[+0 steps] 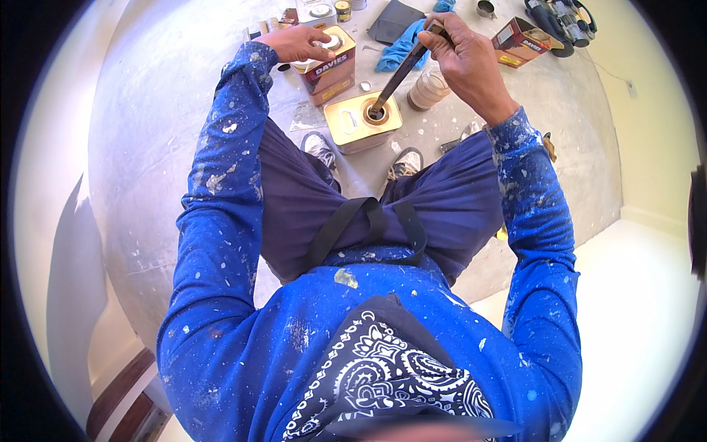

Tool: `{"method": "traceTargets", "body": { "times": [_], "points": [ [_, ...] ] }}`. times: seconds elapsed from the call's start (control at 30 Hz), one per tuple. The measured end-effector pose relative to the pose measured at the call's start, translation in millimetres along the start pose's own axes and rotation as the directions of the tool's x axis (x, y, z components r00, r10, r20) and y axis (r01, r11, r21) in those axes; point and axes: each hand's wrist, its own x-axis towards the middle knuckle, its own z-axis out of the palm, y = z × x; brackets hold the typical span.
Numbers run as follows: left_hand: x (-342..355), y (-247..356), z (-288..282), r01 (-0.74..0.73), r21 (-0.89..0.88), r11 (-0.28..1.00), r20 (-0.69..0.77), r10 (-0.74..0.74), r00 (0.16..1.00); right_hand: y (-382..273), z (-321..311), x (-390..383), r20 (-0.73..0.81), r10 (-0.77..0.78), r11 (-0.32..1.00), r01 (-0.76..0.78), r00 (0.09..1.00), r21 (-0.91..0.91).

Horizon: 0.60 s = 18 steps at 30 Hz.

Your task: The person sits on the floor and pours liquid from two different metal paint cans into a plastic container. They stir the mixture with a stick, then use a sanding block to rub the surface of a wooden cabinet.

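Note:
My right hand (465, 60) is closed round the upper end of a dark flat stir stick (403, 76). The stick slants down to the left, its lower end inside the round mouth of a rectangular metal can (342, 136) with a gold top, standing between my shoes. My left hand (298, 44) lies over the top of a second, dark red and brown can (330, 79), its fingers stretched toward the round white cap (333, 43). A clear jar (428, 90) with cloudy sides stands right of the open can. A small round cap (365, 86) lies behind it.
A blue cloth (403, 50) and a dark flat sheet (396, 20) lie farther back on the paint-spotted concrete floor (169, 140). Another red can (519, 43) and black equipment (563, 26) stand at the far right. A small yellow tin (343, 10) and a metal cup (486, 9) are at the back.

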Motion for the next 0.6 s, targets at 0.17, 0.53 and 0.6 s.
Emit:
{"method": "traceTargets", "body": {
  "times": [0.17, 0.53, 0.6],
  "points": [
    [1, 3, -1, -0.017, 0.024, 1.000, -0.024, 0.018, 1.000, 12, 1, -3, -0.044, -0.032, 0.999, 0.033, 0.999, 0.023],
    [-7, -3, -4, 0.031, -0.075, 0.997, 0.007, -0.031, 1.000, 44, -118, 18, -0.237, 0.063, 0.996, -0.076, 0.970, -0.047],
    [-8, -1, -6, 0.008, -0.033, 0.999, -0.010, -0.009, 1.000, 66, -130, 16, -0.250, 0.068, 0.977, -0.116, 0.966, -0.180]
  ]
}}
